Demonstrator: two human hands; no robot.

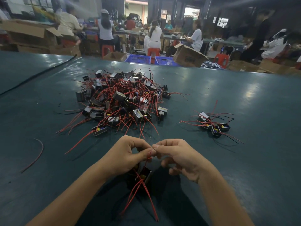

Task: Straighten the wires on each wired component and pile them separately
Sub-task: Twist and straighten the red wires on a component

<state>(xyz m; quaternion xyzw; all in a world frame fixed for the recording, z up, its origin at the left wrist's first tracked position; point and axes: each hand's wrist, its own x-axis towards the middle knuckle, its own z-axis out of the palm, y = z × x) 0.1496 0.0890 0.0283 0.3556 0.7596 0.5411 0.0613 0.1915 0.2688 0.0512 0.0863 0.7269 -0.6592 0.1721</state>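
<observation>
The left hand (125, 154) and right hand (178, 159) pinch the red wire (149, 158) of a component (143, 176) (hands close together). The tangled pile (122, 101) lies beyond.

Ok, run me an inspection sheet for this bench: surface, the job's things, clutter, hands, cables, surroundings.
Surface: dark green table, glossy, with light reflections.
Job's things: big pile of tangled wired components at centre; small pile set apart on the right; held component beneath the hands, its red wires trailing toward the camera.
Clutter: loose red wire lying at the left.
Hands: left hand and right hand meet fingertip to fingertip on one pinched wire.
Cables: black cable across the far left of the table.
Surroundings: people seated at benches, cardboard boxes, blue crates, red stools.
</observation>
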